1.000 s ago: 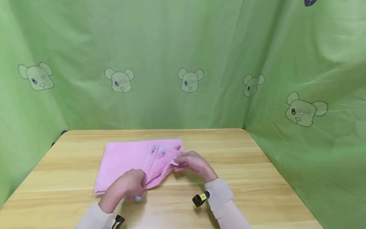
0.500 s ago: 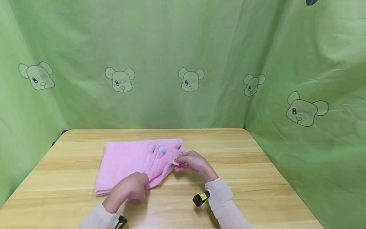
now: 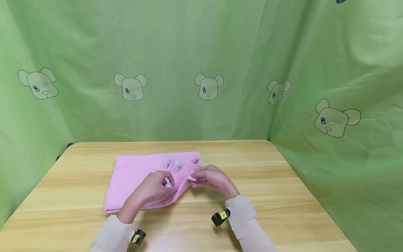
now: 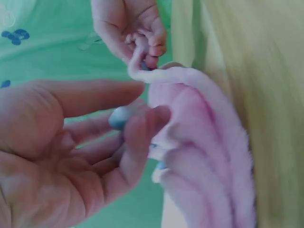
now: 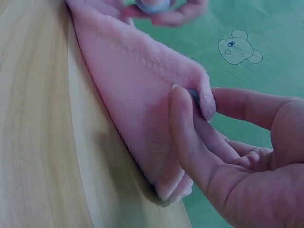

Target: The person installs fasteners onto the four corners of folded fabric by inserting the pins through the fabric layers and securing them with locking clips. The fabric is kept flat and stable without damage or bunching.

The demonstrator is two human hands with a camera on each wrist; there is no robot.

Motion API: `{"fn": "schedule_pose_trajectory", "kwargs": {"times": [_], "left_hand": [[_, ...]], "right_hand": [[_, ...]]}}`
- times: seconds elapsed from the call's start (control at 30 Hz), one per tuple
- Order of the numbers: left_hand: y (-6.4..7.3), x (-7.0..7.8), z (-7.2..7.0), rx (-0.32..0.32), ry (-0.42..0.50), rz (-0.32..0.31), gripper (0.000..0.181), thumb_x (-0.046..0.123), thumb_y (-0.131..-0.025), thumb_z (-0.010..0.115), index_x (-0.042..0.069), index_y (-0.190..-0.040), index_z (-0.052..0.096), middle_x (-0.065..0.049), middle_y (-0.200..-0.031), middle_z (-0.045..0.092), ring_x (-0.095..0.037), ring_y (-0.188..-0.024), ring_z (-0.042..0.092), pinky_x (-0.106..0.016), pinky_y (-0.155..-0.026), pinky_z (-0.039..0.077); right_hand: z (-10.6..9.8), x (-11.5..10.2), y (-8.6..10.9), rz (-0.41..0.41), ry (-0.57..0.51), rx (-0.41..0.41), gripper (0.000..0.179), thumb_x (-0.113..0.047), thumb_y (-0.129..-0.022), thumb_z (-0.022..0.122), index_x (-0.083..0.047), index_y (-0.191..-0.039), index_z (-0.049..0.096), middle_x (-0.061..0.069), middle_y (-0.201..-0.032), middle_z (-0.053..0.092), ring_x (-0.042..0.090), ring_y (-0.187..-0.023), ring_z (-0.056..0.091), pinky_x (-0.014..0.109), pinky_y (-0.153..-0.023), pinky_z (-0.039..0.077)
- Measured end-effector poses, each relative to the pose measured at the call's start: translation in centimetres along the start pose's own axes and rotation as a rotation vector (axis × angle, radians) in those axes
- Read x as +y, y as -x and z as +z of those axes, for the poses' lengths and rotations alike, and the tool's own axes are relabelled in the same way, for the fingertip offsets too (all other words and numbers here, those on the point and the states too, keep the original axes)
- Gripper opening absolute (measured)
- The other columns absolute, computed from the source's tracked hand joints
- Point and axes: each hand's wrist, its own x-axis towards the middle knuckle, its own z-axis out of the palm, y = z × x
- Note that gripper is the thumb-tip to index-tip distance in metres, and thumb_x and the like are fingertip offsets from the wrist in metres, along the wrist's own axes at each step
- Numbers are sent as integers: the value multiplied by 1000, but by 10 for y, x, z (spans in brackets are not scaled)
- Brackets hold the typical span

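A folded pink plush towel (image 3: 135,178) lies on the table, its right part gathered in creases. Two small blue-tipped pieces (image 3: 179,164) sit on it near the back right. My left hand (image 3: 154,187) is over the towel's front middle, pinching a small rounded blue-and-white piece (image 4: 121,116) between thumb and fingers; its exact kind is unclear. My right hand (image 3: 211,180) pinches the towel's right front corner, raised off the table. In the right wrist view, a bit of blue (image 5: 194,97) shows between the right fingers and the towel edge, mostly hidden.
The wooden table (image 3: 267,196) has rounded far corners. A green curtain (image 3: 170,42) printed with bear heads hangs behind it and along both sides. Black wrist cameras (image 3: 220,217) are strapped on both sleeves.
My left hand has moved forward and right from the towel's front edge to above its creases, bringing the small blue-and-white piece along. My right hand keeps its grip on the corner, nearly still.
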Motion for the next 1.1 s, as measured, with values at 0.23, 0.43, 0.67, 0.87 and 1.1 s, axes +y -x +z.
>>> {"fn": "schedule_pose_trajectory", "kwargs": {"times": [0.23, 0.43, 0.67, 0.87, 1.1], "left_hand": [[-19, 1, 6, 116, 138, -28, 16, 8, -93, 66, 11, -104, 77, -3, -84, 72, -14, -68, 61, -31, -67, 51], [-32, 13, 10, 144, 247, -38, 28, 2, -98, 52, 7, -114, 74, -7, -96, 72, -20, -65, 60, -31, -65, 49], [-42, 19, 17, 150, 319, -79, 27, 4, -98, 54, 10, -116, 74, -5, -89, 75, -24, -73, 65, -31, -69, 50], [-45, 17, 23, 150, 329, -110, 26, 4, -98, 57, 11, -116, 74, -3, -97, 75, -23, -79, 65, -31, -74, 50], [-46, 18, 25, 160, 307, -87, 25, 5, -98, 58, 12, -115, 74, -5, -100, 75, -18, -75, 63, -30, -70, 51]], "right_hand": [[1, 0, 0, 6, 4, -3, 25, 1, -95, 60, 19, -112, 62, 8, -86, 70, 17, -77, 72, 31, -81, 62], [0, -1, -1, 5, 6, -4, 24, 2, -95, 59, 19, -111, 63, 9, -86, 70, 17, -77, 73, 32, -81, 62], [0, 0, -1, 2, 4, -20, 27, 1, -95, 58, 21, -114, 61, 13, -90, 71, 17, -77, 72, 31, -81, 62], [0, -2, 2, -7, 16, -23, 30, 1, -95, 58, 23, -116, 59, 13, -91, 71, 16, -77, 72, 31, -82, 62], [0, -1, 2, -15, 9, -24, 29, 1, -96, 57, 23, -115, 60, 10, -88, 72, 16, -76, 72, 31, -81, 62]]}}
